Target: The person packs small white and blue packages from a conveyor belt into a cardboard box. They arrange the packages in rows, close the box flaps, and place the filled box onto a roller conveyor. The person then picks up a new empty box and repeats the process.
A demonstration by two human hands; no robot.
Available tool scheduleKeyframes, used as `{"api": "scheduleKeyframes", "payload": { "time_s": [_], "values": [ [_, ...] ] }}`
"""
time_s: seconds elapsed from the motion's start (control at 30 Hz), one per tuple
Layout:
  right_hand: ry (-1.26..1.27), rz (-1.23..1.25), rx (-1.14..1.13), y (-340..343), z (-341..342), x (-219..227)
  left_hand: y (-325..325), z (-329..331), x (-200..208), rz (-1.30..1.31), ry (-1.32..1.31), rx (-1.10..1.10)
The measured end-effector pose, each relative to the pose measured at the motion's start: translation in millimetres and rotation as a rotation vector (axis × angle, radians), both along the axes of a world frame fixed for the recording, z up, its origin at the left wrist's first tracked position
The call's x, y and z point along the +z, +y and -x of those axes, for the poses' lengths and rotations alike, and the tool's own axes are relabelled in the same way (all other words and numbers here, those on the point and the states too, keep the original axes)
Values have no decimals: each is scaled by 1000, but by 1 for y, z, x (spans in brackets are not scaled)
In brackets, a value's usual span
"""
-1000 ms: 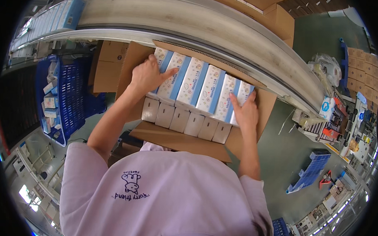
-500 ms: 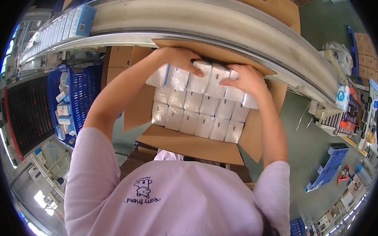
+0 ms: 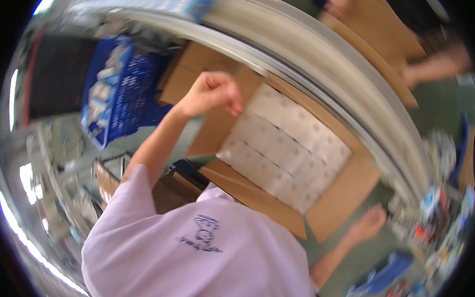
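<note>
White wrapped packs [image 3: 287, 145] lie in level rows across the open cardboard carton [image 3: 344, 199], whose flaps stand outward. Above its left flap is my left hand [image 3: 214, 92], the fingers curled into a loose fist with nothing visible in them. Off to the carton's right, past the outer flap and touching nothing, my right hand [image 3: 370, 221] is held low over the floor. Motion blurs its fingers, so their pose is unclear.
A pale conveyor rail [image 3: 325, 47] curves along the carton's far side. At the left stands a blue crate [image 3: 132, 92] of small boxes. Across the rail, another person's hand [image 3: 415, 73] is at a brown carton [image 3: 380, 28]. A blue pallet [image 3: 382, 274] lies at lower right.
Both hands have left the packs: the left went up and leftward, the right out to the right. The upper packs now sit level inside the carton. My view has turned, and another person's hands appear.
</note>
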State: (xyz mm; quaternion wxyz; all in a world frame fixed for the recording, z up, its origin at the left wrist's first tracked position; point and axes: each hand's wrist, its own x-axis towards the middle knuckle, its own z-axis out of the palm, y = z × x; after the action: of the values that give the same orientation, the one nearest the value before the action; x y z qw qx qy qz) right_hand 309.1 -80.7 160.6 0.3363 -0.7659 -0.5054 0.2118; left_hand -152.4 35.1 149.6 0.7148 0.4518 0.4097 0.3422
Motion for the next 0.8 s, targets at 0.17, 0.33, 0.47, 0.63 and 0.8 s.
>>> {"api": "scheduleKeyframes", "payload": {
  "time_s": [0.17, 0.33, 0.47, 0.63, 0.8],
  "values": [
    [817, 566, 129, -24, 46, -90, -13, -34, -81, -468, 898, 455],
    [91, 562, 906, -49, 84, -72, -14, -116, -140, -1246, 926, -26],
    [-378, 478, 1146, -40, 83, -42, -2, -128, -146, -1208, 1035, -213],
    [-620, -13, 626, 24, 94, -119, 61, -123, -7, -1132, 583, -514],
    [-786, -411, 954, -18, 79, -123, -29, -99, -45, -1229, 1015, -322]
  ]
}}
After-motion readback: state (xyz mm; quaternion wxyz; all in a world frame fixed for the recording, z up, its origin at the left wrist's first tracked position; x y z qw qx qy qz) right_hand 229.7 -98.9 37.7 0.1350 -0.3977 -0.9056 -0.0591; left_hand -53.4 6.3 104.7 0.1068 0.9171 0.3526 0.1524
